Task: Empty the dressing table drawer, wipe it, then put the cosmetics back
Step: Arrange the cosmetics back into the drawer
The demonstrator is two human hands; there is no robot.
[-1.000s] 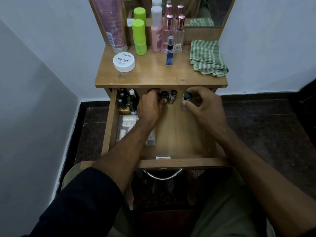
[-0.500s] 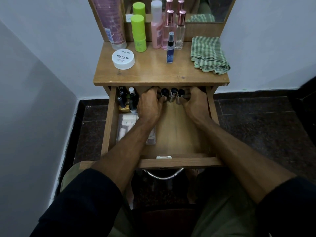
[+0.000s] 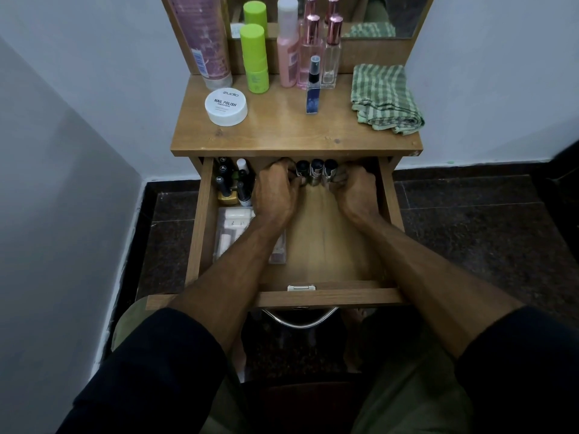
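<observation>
Head view: small dark-capped bottles (image 3: 316, 172) stood in row at back of open drawer (image 3: 387, 195). Left hand (image 3: 275, 192) and right hand (image 3: 355, 191) curled round row's ends, clamping it. Judged light, rigid, slick, breakable; hold low on bodies.

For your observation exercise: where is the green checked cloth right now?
In the head view, the cloth lies folded on the right rear corner of the tabletop, right of the small spray bottle, below the mirror.
</observation>
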